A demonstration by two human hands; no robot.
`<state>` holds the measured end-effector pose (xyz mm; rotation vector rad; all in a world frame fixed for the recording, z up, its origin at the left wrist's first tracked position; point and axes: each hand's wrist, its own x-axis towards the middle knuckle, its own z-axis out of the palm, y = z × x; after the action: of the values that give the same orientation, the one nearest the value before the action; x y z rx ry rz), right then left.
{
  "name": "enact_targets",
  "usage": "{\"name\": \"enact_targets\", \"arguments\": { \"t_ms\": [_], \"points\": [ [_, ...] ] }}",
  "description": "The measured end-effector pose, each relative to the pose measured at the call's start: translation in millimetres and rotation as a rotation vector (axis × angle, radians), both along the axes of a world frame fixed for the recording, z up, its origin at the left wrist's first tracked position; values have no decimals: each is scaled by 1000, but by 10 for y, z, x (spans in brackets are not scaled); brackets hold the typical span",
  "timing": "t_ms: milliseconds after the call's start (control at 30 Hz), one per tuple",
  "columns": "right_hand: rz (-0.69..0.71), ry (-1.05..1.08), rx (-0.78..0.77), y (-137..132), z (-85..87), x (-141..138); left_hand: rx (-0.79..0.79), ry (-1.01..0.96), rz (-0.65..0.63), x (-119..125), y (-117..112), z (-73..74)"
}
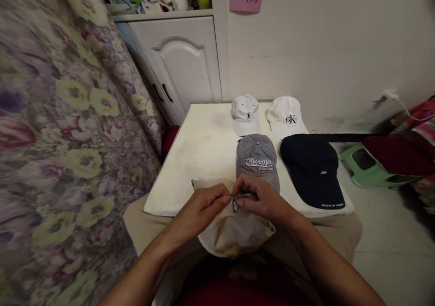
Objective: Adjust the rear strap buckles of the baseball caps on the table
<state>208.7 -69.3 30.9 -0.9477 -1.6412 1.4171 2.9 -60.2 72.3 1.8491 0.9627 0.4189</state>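
Note:
A beige baseball cap (231, 236) lies at the near edge of the table, its opening toward me. My left hand (212, 202) pinches the cap near its middle with thumb and forefinger. Right beside it, my right hand (256, 197) pinches the cap by a strap with a small metal buckle (234, 205). The fingertips of both hands almost meet there. Just past my right hand lies a grey cap (257, 159) with white lettering, partly hidden by that hand. A navy cap (311, 165) rests to its right.
Two white caps, one with a small emblem (246, 116) and one with black letters (287, 118), sit at the back of the cream-covered table (197, 138). A floral curtain (78, 138) hangs at left. A green stool (370, 165) stands at right.

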Motion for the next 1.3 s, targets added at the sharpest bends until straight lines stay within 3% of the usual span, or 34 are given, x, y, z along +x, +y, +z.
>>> {"name": "enact_targets", "arguments": {
  "t_ms": [567,733,967,1167,1300],
  "points": [
    [109,200,-237,-28,-113,39,-26,0,29,-40,-4,0],
    [100,282,-299,-37,-119,0,37,34,15,-7,-35,10],
    [30,94,-204,-62,-53,-36,56,0,25,15,-47,-2],
    [80,146,-216,-69,-68,22,53,22,25,43,-30,-10],
    [9,55,-134,-98,-7,10,49,16,37,42,-28,-22]
  ]
}}
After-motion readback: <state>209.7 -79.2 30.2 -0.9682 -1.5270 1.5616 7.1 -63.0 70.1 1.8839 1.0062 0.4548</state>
